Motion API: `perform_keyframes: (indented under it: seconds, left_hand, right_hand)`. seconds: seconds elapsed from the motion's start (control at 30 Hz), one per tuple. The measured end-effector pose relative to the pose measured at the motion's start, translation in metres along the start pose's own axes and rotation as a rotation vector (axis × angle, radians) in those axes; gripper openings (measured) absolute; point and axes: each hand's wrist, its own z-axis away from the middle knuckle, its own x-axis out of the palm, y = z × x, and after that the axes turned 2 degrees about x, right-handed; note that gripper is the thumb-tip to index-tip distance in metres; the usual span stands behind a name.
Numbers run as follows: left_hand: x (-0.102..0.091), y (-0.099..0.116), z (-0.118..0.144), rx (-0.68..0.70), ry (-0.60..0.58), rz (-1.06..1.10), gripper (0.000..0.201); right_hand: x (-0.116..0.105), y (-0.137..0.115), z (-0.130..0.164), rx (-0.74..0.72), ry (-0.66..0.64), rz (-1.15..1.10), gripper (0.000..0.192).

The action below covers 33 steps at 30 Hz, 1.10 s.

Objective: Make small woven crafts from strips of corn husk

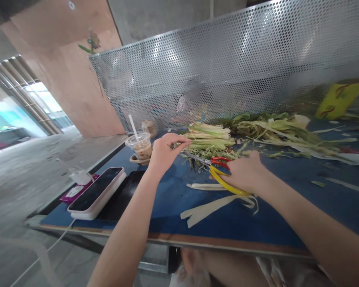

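The left hand (166, 152) has thumb and index finger pinched together; whether anything sits between them is too small to tell. The right hand (243, 170) grips red-and-yellow scissors (210, 163), blades pointing toward the left fingertips. Just beyond lie fine green trimmings (209, 153) and a bundle of pale stalks (211, 137), toward the desk's (167, 213) far edge. Pale strips (208, 208) lie nearer the front edge. A phone (98, 189) rests by the front-left corner, a lidded cup (143, 148) near the left edge. Loose leaves (272, 131) spread toward the far-right corner.
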Motion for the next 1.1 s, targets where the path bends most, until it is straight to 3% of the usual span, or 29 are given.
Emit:
perform_keyframes:
  seconds: [0.33,1.1]
  left_hand:
    - [0.0007,-0.0015,0.0002,0.027,0.018,0.002,0.010]
    - [0.0006,-0.0011,0.0004,0.030,-0.005,0.010,0.011]
  right_hand:
    - [0.0007,0.0010,-0.0010,0.059,0.000,0.063,0.063]
    - [0.0034,0.0018,-0.0021,0.002,-0.004,-0.004,0.058]
